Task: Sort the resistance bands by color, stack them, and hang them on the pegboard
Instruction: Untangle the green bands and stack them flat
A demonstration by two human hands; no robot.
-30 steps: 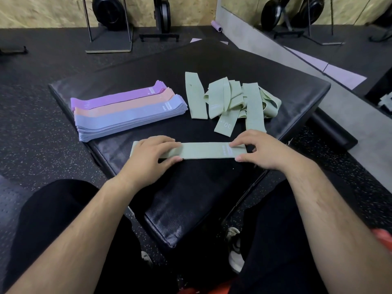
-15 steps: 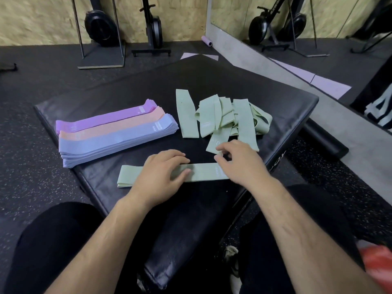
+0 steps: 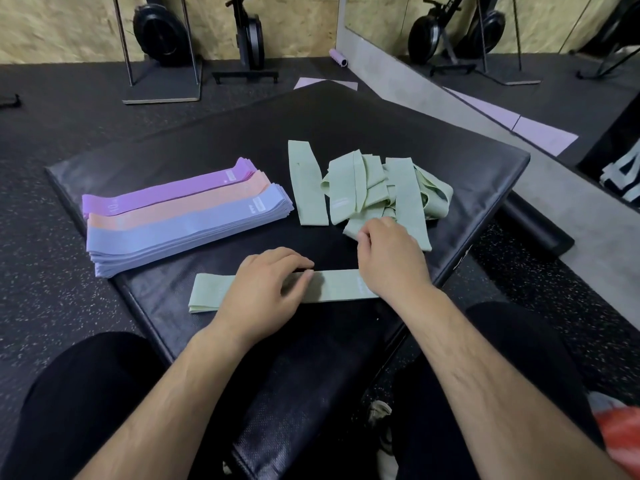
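A big black pad (image 3: 346, 133) lies on the speckled gym floor (image 3: 52, 271); all the bands are on top of it. The left hand (image 3: 263, 292) lies flat on a green band (image 3: 336, 285) that is spread out straight near the front edge of the pad; its fingers are straight and press down on the band, so it holds nothing.

The right hand (image 3: 391, 261) is just behind that band; its wrist crosses over the band's right end; its fingers are curled, and they pinch the near end of a loose green band (image 3: 356, 221) that sticks out of the messy green heap (image 3: 405, 195). The heap sits on the right side of the pad. One more green band (image 3: 306, 185) lies flat by itself, just to the left of the heap.

On the left side of the pad are three neat stacks, side by side and touching; the purple stack (image 3: 173, 194) is farthest back, the peach stack (image 3: 180, 206) is in the middle, and the blue stack (image 3: 187, 226) is nearest. A small purple roller (image 3: 337, 57) lies on the floor by the far wall.
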